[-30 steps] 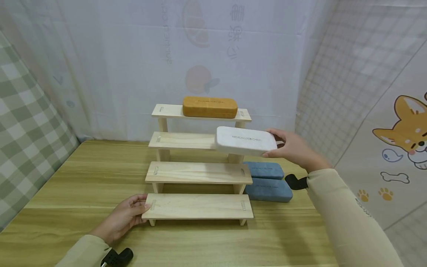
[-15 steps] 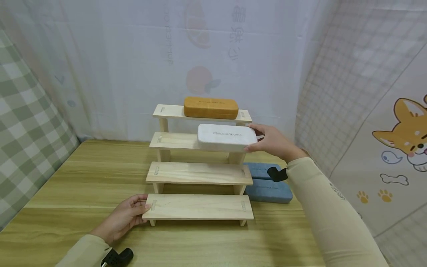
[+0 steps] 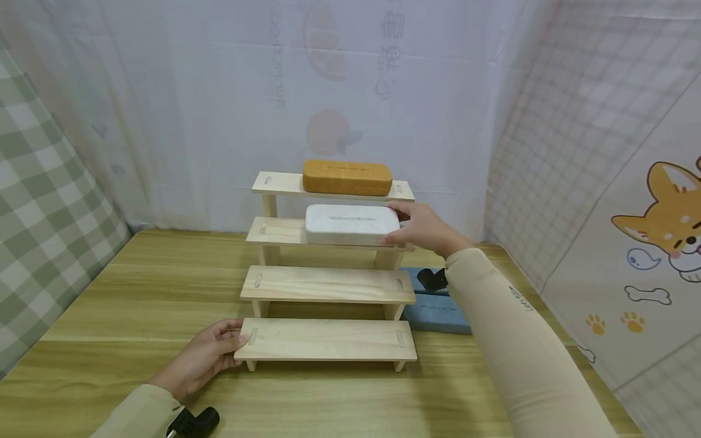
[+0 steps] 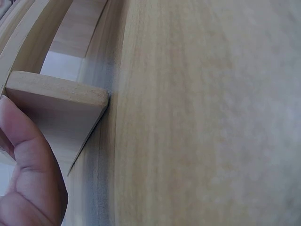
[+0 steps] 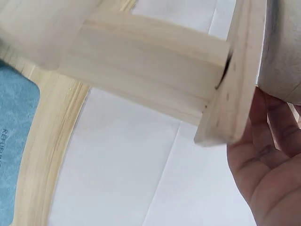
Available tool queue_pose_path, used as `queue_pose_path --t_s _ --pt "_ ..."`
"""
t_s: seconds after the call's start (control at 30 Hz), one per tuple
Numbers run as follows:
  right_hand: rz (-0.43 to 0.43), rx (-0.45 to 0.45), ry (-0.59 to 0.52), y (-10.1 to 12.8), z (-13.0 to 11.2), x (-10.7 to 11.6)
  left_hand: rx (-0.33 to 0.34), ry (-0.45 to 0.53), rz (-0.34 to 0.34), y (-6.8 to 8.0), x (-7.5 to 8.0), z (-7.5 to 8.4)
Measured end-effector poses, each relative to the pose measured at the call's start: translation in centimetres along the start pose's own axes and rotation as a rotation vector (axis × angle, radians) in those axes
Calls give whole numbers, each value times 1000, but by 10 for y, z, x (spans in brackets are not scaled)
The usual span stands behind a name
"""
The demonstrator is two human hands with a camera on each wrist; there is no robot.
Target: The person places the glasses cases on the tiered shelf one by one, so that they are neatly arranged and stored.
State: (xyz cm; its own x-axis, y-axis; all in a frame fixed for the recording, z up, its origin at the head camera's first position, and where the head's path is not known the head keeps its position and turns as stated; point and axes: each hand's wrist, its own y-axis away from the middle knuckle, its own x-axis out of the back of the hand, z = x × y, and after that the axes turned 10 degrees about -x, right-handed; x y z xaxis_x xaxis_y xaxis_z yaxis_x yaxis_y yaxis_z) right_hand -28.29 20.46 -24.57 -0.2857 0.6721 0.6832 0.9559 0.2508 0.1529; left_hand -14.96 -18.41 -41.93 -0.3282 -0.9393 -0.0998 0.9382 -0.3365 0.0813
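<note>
A wooden stand (image 3: 325,339) with tiered shelves stands on the table. My left hand (image 3: 205,353) pinches the left end of its lowest shelf, thumb on the upper face; the left wrist view shows the thumb (image 4: 30,174) beside a stand leg (image 4: 56,89). My right hand (image 3: 426,230) holds a white glasses case (image 3: 350,224) by its right end, thumb in front and fingers behind. That case lies level at the second shelf from the top, lettering up. In the right wrist view, my fingers (image 5: 277,120) reach past the shelf end to the case (image 5: 284,52).
An orange glasses case (image 3: 347,178) sits on the top shelf. Two blue cases (image 3: 435,314) lie on the table right of the stand, partly behind my right sleeve (image 3: 509,322). A white curtain (image 3: 208,121) hangs behind, and a green checked cloth (image 3: 49,231) at the left.
My right hand has carried the white glasses case leftward and slightly down, from right of the stand to the second shelf from the top. My left hand has stayed at the lowest shelf.
</note>
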Motion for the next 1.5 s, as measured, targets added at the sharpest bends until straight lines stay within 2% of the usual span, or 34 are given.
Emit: queue_pose_path --t_s 0.5,0.83,1.07,1.23,1.5 --pt "-5 28 21 -8 -6 -8 0 5 -4 0 1 -1" --pt "-24 -3 44 -8 -7 -9 2 -7 -1 0 1 -1" --pt "-40 -25 22 -9 -4 -12 2 -13 5 1 0 -1" --pt "-32 -4 20 -5 -1 -14 5 -7 4 1 1 -2" --pt "87 88 17 19 14 -10 0 -7 2 0 1 -2"
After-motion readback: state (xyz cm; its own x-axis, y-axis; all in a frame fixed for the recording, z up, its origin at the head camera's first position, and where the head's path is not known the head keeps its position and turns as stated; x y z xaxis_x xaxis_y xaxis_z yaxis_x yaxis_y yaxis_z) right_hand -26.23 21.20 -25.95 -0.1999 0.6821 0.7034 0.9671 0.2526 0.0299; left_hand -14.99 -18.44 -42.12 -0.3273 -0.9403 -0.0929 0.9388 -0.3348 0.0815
